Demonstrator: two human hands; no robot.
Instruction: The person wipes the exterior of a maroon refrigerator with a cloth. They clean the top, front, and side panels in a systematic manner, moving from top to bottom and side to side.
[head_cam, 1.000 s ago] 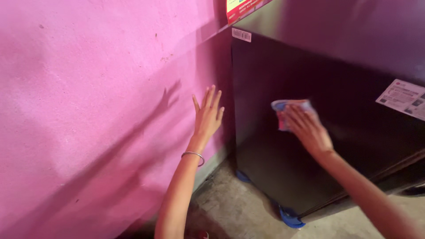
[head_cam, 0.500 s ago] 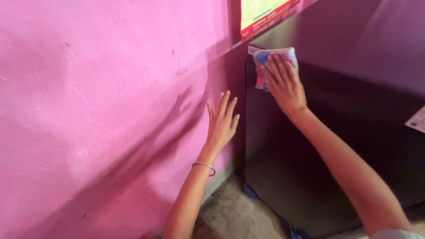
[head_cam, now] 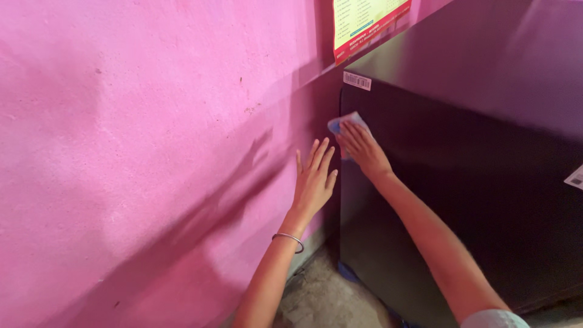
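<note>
The right hand (head_cam: 363, 150) presses a small blue cloth (head_cam: 344, 123) flat against the dark side panel of a black appliance (head_cam: 461, 200). The fingers lie extended over the cloth, holding it to the panel near the panel's front vertical edge, in its upper part. Only the cloth's upper left portion shows past the fingertips; the rest sits under the hand.

The left hand (head_cam: 314, 180) is spread, fingers apart and pointing upward, holding nothing. It sits just beside the appliance's edge, at the pink wall (head_cam: 152, 152); whether the palm actually touches the wall cannot be told. A thin metal bangle (head_cam: 289, 239) circles the left wrist.

A white barcode sticker (head_cam: 357, 81) is fixed at the top corner of the dark panel, above the cloth and apart from it. A yellow and red label (head_cam: 364, 21) sits higher, at the top edge of the view. Another white sticker (head_cam: 575, 178) shows at the right edge. The appliance stands on a rough concrete floor (head_cam: 322, 297), close against the wall.
</note>
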